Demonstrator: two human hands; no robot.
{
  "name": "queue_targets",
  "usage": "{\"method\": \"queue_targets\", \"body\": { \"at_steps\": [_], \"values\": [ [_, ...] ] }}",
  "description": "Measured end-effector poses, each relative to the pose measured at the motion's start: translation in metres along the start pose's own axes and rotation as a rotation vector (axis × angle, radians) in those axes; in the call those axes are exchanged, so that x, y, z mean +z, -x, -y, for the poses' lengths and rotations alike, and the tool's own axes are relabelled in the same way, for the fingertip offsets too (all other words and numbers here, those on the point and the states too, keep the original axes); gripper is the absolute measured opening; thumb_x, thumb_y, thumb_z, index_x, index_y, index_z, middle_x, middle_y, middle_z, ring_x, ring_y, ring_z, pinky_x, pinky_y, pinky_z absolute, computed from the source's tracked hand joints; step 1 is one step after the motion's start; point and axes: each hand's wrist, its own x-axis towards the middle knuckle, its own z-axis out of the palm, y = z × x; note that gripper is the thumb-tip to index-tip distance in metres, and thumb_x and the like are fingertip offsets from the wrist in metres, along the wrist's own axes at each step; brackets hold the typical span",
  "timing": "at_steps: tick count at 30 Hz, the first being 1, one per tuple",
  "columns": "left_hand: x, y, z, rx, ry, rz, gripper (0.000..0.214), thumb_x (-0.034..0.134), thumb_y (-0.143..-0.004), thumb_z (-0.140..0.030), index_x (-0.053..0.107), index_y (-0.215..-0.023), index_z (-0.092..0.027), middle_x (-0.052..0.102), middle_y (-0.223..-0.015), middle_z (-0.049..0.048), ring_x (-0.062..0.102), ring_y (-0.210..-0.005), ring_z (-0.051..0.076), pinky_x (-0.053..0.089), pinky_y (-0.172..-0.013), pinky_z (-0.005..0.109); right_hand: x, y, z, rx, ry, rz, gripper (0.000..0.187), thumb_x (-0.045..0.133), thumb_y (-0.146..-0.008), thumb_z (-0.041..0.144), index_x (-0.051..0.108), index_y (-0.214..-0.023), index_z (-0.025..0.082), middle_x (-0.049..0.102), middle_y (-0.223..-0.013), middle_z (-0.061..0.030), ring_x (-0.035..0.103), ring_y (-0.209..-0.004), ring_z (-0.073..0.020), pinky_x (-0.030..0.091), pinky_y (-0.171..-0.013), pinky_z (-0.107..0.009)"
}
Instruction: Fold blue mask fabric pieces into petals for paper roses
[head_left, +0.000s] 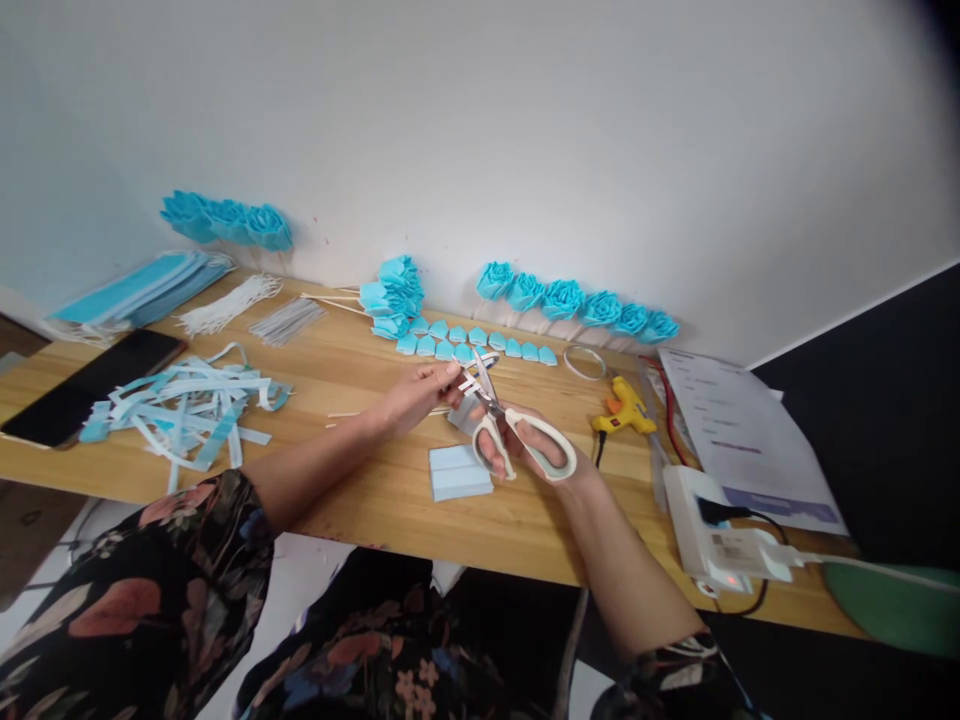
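Floral-patterned dark clothing (375, 640) fills the bottom of my head view, its sleeves leading out to two bare hands over the wooden table (352, 545). From my remote seat I see the left hand (420, 392) pinching a small white slit piece (469, 384) between thumb and fingers. I have the right hand (534, 437) closed through the cream handles of the scissors (493, 406), whose parted blades reach the piece, above the middle of the table. Just below them lies a folded pale-blue piece (460, 473).

For writing, I look right: a printed sheet (739, 425) carries short dark lines, one purple line and a purple band, all too small for me to read. Before it, the white power block (694, 520) shows a red light, and the label (739, 552) on its plug is equally illegible. The yellow glue gun (624, 408) lies beside the sheet. Behind the hands I find rows of blue petals (499, 341) and blue flowers (562, 298).
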Motion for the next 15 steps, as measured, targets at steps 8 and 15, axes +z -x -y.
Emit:
{"method": "queue_targets", "body": {
  "at_steps": [8,15],
  "values": [
    [-0.001,0.0003,0.0053,-0.018,-0.078,-0.003,0.055,0.072,-0.074,-0.068,0.064,-0.071,-0.013,0.054,-0.062,-0.0009,0.048,-0.061,0.011,0.036,-0.062,0.027,-0.0041,-0.0027,-0.0073,-0.01,-0.044,0.013,0.056,0.058,-0.086,0.066,0.061,-0.114,0.018,0.06,-0.074,-0.0009,0.054,-0.052,-0.0112,0.046,-0.047,-0.024],
    [-0.0061,0.0007,0.0068,0.025,-0.138,0.012,0.052,0.072,-0.075,-0.065,0.069,-0.07,-0.013,0.062,-0.067,0.0026,0.052,-0.065,0.013,0.038,-0.065,0.028,-0.0064,-0.003,-0.0096,0.0,-0.099,0.063,0.054,0.057,-0.089,0.063,0.058,-0.116,0.017,0.06,-0.075,-0.0005,0.054,-0.05,-0.0099,0.044,-0.043,-0.022]
  ]
}}
